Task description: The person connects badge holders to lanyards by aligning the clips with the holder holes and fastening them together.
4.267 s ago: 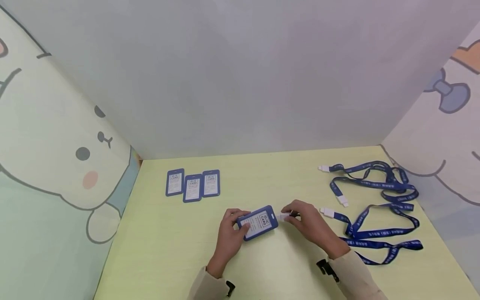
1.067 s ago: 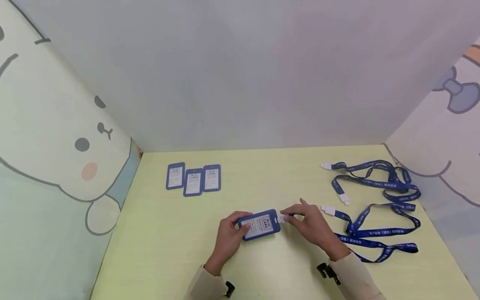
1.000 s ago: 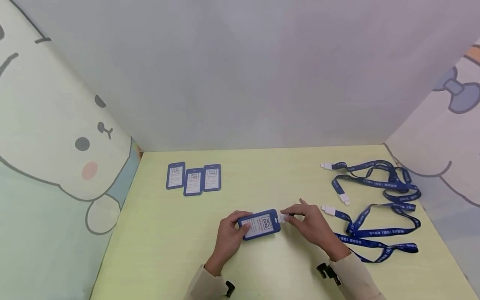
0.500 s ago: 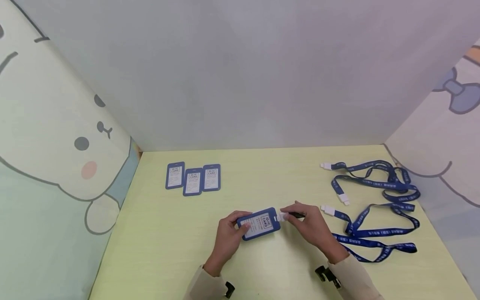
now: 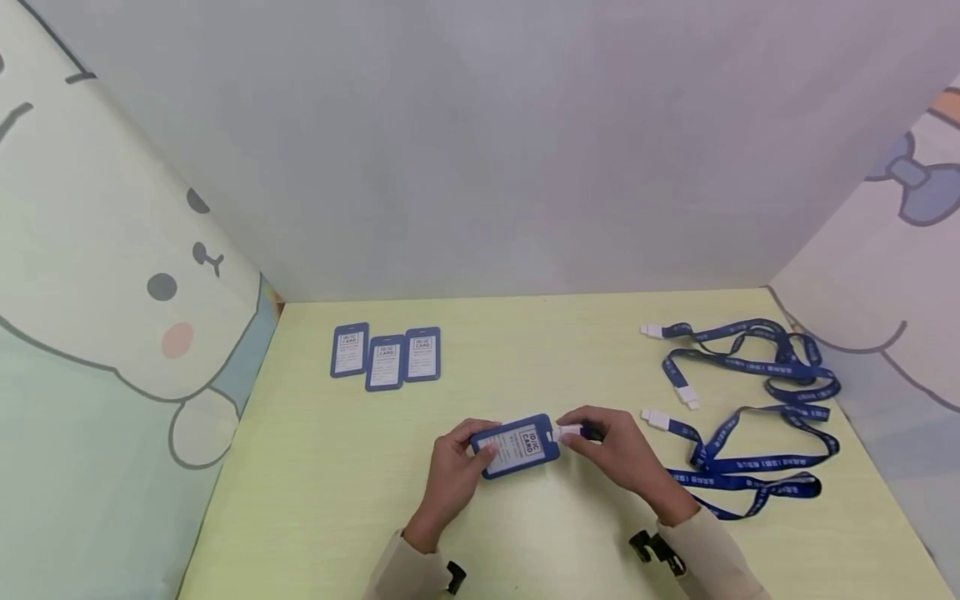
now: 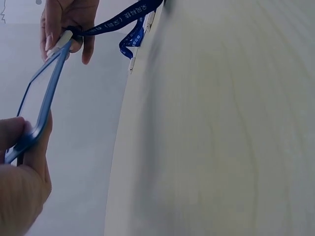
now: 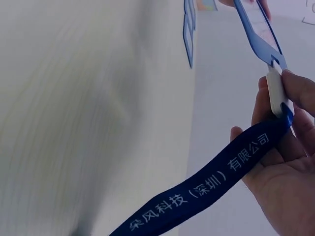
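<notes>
My left hand [image 5: 452,473] holds a blue ID badge holder [image 5: 516,448] above the table, thumb on its face and fingers behind. The holder is tilted, its slotted end toward my right hand [image 5: 621,452]. That hand pinches the white clip [image 5: 571,431] of a blue lanyard between thumb and fingers. In the right wrist view the tip of the clip [image 7: 276,91] meets the slot of the holder [image 7: 266,46]; whether it is hooked through cannot be told. From the clip the printed lanyard strap [image 7: 206,182] trails down past my palm.
Three more badge holders [image 5: 386,363] lie side by side at the back left of the pale yellow table [image 5: 300,500]. On the right lie other blue lanyards [image 5: 772,462] in loose loops, with white clips [image 5: 655,419] at their ends. Walls stand behind and at both sides.
The white clip has moved left against the holder's slot, and my right fingers have shifted on it. The held lanyard's loop on the table has been drawn slightly left. My left hand keeps its hold.
</notes>
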The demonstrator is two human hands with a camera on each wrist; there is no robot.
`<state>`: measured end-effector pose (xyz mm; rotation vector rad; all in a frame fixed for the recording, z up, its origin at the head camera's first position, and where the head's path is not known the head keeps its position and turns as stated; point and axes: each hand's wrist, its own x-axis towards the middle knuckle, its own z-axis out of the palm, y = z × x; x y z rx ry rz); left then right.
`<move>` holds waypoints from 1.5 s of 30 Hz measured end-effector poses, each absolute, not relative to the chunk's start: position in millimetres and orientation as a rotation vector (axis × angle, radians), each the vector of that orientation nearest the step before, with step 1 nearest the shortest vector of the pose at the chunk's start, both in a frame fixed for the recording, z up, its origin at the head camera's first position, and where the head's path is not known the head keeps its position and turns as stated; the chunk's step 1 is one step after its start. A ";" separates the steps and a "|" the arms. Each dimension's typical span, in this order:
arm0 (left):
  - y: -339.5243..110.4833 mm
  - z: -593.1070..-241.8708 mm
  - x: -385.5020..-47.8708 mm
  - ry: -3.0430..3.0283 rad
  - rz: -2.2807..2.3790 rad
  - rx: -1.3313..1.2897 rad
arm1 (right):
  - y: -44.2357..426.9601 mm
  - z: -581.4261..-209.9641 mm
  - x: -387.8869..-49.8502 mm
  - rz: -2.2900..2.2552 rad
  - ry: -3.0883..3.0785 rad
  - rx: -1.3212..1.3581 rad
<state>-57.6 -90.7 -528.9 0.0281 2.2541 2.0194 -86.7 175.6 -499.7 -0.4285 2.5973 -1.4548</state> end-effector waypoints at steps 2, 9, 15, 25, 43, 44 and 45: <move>-91.0 -528.0 -57.3 2.261 2.009 0.056 | 174.8 -498.7 -86.4 -1.454 2.591 -0.433; -88.3 -524.5 -52.4 2.275 2.015 0.015 | 169.0 -494.4 -83.2 -1.489 2.584 -0.428; -83.1 -524.7 -50.3 2.296 2.058 -0.017 | 161.2 -499.6 -77.5 -1.537 2.573 -0.322; -71.5 -525.5 -49.4 2.342 2.118 -0.021 | 154.1 -501.5 -73.5 -1.554 2.651 -0.203; -87.0 -528.7 -59.6 2.367 2.015 0.005 | 169.9 -516.8 -82.4 -1.008 3.010 -0.939; -87.7 -529.4 -60.0 2.367 2.015 0.000 | 169.8 -518.2 -83.2 -0.970 3.037 -1.005; -88.4 -530.6 -60.6 2.370 2.011 -0.004 | 169.4 -519.3 -84.1 -0.938 3.059 -1.065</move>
